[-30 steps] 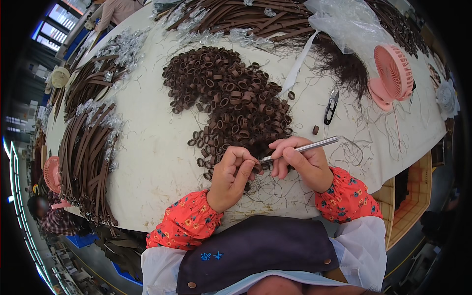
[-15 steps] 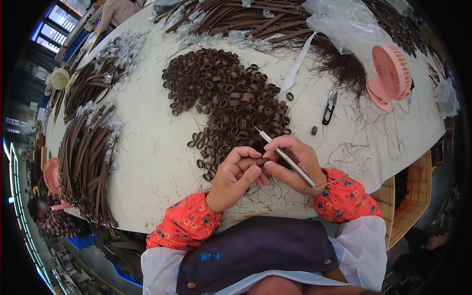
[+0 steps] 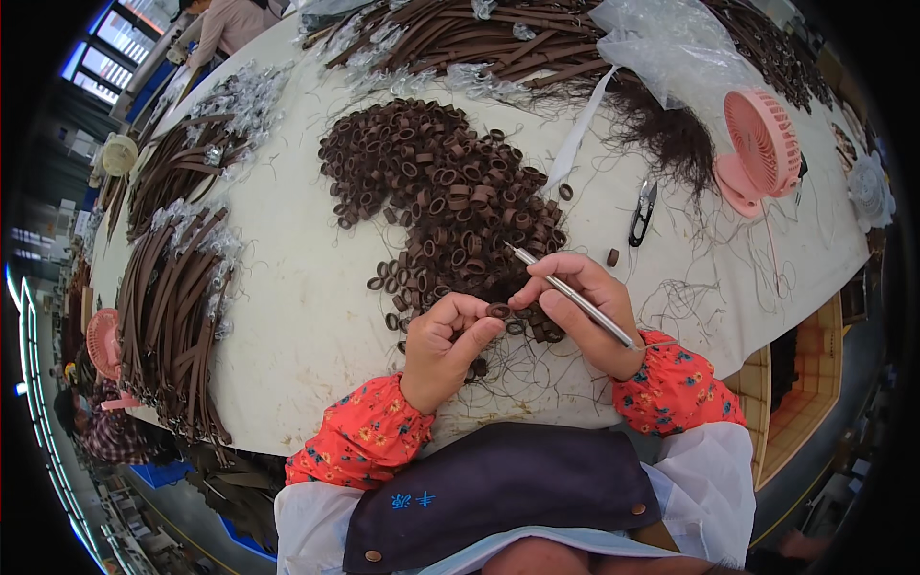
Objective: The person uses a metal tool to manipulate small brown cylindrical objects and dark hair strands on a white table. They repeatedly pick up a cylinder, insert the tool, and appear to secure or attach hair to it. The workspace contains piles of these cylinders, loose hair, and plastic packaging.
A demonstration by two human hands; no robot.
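Between the thumb and index finger of my left hand (image 3: 442, 353) is a small brown strap loop (image 3: 498, 310), its oval opening showing. A slim silver pen-shaped tool (image 3: 602, 318) rests in my right hand (image 3: 613, 292), its thin tip pointing up and left over the pile and a thin cord at its rear end. The right fingers are curled around the tool, the index fingertip close to the loop; whether it touches cannot be made out. Just beyond both hands lies a large heap of similar brown loops (image 3: 455, 192), with loose dark threads beneath the hands.
Black thread snips (image 3: 642, 213) and a pink fan (image 3: 762, 144) stand to the right on the pale table (image 3: 287, 326). Bundles of brown straps (image 3: 172, 316) lie left, more straps (image 3: 479, 43) at the back. A second pink fan (image 3: 103, 343) is at the left edge. Another person (image 3: 230, 29) is far left.
My hands have drawn slightly apart. The loop is now held in the left fingertips alone, turned so its opening shows, and the tool has shifted a little right.
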